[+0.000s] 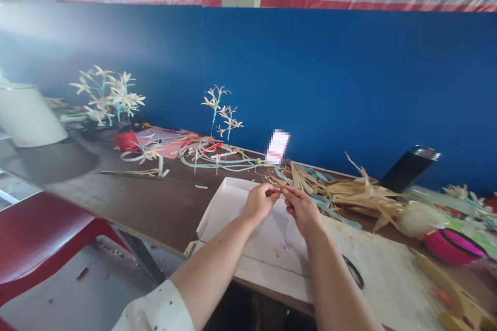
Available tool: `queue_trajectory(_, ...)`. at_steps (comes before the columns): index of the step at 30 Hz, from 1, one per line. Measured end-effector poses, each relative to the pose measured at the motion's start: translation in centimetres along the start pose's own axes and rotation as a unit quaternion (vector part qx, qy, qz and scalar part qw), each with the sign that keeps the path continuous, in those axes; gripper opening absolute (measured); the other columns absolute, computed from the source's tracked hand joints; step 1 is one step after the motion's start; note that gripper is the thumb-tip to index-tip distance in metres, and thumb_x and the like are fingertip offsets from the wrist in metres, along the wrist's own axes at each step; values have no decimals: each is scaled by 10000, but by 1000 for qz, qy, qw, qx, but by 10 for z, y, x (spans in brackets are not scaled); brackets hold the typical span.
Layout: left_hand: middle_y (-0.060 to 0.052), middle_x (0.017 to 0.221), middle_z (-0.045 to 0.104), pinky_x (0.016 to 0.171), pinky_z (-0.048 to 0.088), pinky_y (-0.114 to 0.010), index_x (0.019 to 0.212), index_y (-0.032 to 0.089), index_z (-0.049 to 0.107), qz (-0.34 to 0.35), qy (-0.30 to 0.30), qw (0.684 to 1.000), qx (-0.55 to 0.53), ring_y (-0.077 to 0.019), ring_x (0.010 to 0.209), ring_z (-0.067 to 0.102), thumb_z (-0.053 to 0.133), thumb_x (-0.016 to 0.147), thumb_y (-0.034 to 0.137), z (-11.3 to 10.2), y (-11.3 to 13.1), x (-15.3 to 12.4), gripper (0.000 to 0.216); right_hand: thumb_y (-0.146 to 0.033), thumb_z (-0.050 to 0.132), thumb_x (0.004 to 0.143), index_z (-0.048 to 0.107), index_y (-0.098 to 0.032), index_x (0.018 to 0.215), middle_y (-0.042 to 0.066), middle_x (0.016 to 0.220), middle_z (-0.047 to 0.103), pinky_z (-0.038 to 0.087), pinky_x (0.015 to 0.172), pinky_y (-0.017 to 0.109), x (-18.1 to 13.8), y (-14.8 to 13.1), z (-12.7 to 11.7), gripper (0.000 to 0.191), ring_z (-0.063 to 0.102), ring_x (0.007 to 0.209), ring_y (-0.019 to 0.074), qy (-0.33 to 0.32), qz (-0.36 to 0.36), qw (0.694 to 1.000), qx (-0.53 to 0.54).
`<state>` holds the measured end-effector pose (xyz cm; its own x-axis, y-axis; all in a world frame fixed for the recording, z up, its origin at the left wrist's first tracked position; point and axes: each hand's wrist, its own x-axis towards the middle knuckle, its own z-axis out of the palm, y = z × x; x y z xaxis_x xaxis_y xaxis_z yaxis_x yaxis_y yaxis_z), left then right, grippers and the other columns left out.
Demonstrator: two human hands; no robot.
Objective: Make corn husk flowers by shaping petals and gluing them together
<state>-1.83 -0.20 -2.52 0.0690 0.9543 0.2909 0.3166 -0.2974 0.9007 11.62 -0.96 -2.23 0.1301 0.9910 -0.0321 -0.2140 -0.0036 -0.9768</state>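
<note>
My left hand (259, 201) and my right hand (302, 208) meet over a shallow white cardboard box (223, 201) on the brown worktable (155, 201). Both pinch a thin straw-coloured strip (280, 190) between fingertips, which touch each other. A heap of dried husk strips (349, 191) lies just beyond my right hand. Light blue-green cords (217, 163) curl behind the box.
Two bunches of straw flowers (111, 94) (221, 108) stand against the blue partition (310, 77). A white pot (25, 114) sits far left, a black flask (407, 168) at right, a pink pouch (452, 245) near it. Scissors (353, 271) lie on paper. A red chair (42, 238) stands left.
</note>
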Motion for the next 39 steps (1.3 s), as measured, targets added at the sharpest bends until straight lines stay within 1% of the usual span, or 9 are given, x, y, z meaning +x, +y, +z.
queue_trajectory(5,-21,778,695,663,441,-224,808,183,658,19,18,999,35,-138,715,621,567,755,261,1,1,-1,131,-349,792,522,710,-187,867,-35,561,491,246,420,203,0,-1,2,390,383,494,76,13,-14,1000,-3)
queue_trajectory(8,-21,780,695,670,443,-226,813,188,655,17,21,999,42,-141,723,623,556,763,262,0,2,-2,134,-364,781,538,709,-193,880,-36,557,498,245,423,210,0,0,2,389,390,495,82,11,-24,1000,-16)
queue_trajectory(12,-23,780,687,664,442,-221,787,188,644,32,28,998,53,-139,726,612,540,775,274,1,2,-3,136,-388,770,564,706,-198,907,-34,563,512,250,427,217,3,4,0,398,394,492,86,6,-37,999,-29)
queue_trajectory(16,-22,760,678,638,433,-216,755,183,633,40,26,997,60,-135,707,599,535,778,287,1,2,-4,145,-395,780,559,704,-192,862,-46,526,487,246,421,214,5,7,0,373,377,460,72,17,-47,999,-18)
queue_trajectory(21,-16,753,677,631,432,-212,758,185,635,45,13,998,47,-129,696,598,535,777,292,1,3,-5,147,-387,791,556,692,-180,818,-44,525,484,250,415,214,3,6,2,349,373,454,70,30,-43,999,-10)
queue_trajectory(27,-12,740,678,625,434,-212,768,177,644,19,1,1000,8,-122,667,597,573,751,299,3,0,-2,141,-398,795,542,691,-175,819,-50,511,465,247,404,215,3,5,3,371,361,440,70,34,-38,999,-5)
queue_trajectory(33,-20,709,671,593,424,-217,755,165,650,-16,-10,1000,-23,-131,654,589,603,726,353,3,-1,0,195,-405,795,542,699,-184,814,-51,512,455,229,392,206,3,4,4,364,347,443,59,25,-38,999,6)
queue_trajectory(39,-12,681,662,571,402,-212,723,163,638,-23,-8,999,-40,-120,616,566,607,721,341,1,1,0,181,-411,789,563,707,-179,834,-41,527,461,223,391,201,3,6,3,366,339,454,59,18,-41,999,8)
